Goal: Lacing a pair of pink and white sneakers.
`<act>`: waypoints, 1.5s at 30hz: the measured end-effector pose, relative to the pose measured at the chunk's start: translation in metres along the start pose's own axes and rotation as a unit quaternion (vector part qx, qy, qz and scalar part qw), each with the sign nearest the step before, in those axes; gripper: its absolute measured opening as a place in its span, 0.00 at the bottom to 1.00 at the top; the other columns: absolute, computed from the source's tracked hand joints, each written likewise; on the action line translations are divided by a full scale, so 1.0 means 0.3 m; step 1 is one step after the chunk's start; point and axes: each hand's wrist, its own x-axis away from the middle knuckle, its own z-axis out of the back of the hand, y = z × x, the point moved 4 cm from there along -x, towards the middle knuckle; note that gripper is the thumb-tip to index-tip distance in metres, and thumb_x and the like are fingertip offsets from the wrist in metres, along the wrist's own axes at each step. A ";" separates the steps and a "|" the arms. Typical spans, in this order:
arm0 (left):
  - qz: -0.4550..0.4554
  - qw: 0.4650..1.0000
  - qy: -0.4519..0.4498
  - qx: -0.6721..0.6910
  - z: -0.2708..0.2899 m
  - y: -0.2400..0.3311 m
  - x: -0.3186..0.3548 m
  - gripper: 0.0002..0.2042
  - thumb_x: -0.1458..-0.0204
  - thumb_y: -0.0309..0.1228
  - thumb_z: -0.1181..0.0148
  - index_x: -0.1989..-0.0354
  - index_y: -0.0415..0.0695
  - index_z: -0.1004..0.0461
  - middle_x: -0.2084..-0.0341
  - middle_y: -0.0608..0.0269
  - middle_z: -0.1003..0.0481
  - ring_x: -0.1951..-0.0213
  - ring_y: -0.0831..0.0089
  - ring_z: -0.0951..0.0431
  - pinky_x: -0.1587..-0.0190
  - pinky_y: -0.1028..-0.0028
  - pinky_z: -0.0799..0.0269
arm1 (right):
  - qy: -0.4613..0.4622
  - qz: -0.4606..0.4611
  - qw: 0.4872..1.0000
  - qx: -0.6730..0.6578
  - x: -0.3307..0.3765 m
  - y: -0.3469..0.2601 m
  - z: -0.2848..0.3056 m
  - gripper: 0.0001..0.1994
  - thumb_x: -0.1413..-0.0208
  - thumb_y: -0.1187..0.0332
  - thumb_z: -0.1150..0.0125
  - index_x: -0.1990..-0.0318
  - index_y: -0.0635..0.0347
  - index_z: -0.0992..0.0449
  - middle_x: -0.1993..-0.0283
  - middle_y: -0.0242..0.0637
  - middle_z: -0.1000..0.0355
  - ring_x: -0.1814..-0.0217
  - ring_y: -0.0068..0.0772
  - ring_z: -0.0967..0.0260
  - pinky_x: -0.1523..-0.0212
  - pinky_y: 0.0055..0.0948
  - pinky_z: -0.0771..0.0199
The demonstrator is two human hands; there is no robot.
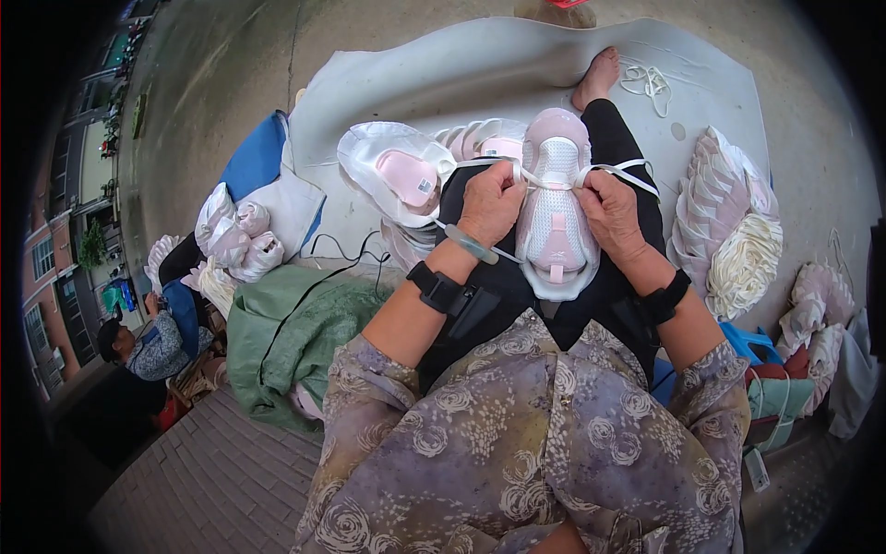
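Observation:
A pale pink and white shoe upper (557, 222) lies across my lap, its toe pointing away from me. White shoelace (620, 170) runs across the front of its tongue and out to both sides. My left hand (493, 201) is closed on the lace at the upper's left edge. On the opposite edge, my right hand (611, 210) pinches the lace too, thumb and fingers together. Just left of my lap rest more shoe uppers (406, 177), with pink insides facing up.
A pale sheet (443, 83) covers the ground ahead, with a loose lace (648, 85) on it. At right stand stacked uppers (706, 203) and a bundle of cream laces (746, 263). A green sack (277, 323) lies at left. Another person (166, 342) sits farther left.

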 end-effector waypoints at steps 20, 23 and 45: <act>-0.059 0.991 0.028 -0.115 -0.005 0.090 0.012 0.13 0.64 0.27 0.39 0.70 0.39 0.35 0.79 0.54 0.32 0.74 0.63 0.28 0.73 0.70 0.33 | 0.005 0.063 0.995 0.076 0.044 -0.075 0.049 0.20 0.61 0.66 0.36 0.60 0.61 0.33 0.73 0.36 0.36 0.77 0.32 0.37 0.75 0.27 0.34; -0.186 0.974 0.052 -0.118 0.001 0.128 0.058 0.16 0.63 0.30 0.38 0.65 0.40 0.34 0.76 0.54 0.31 0.73 0.62 0.28 0.72 0.69 0.33 | -0.014 0.053 0.996 0.077 0.041 -0.068 0.042 0.19 0.61 0.66 0.36 0.60 0.61 0.33 0.72 0.37 0.36 0.76 0.33 0.36 0.75 0.27 0.34; -0.123 0.913 -0.049 -0.385 -0.055 0.126 0.070 0.09 0.61 0.27 0.47 0.72 0.36 0.37 0.79 0.48 0.29 0.73 0.52 0.26 0.69 0.60 0.31 | -0.073 0.068 0.940 0.325 0.017 -0.113 0.004 0.14 0.59 0.69 0.45 0.61 0.60 0.33 0.71 0.38 0.35 0.69 0.37 0.34 0.70 0.33 0.40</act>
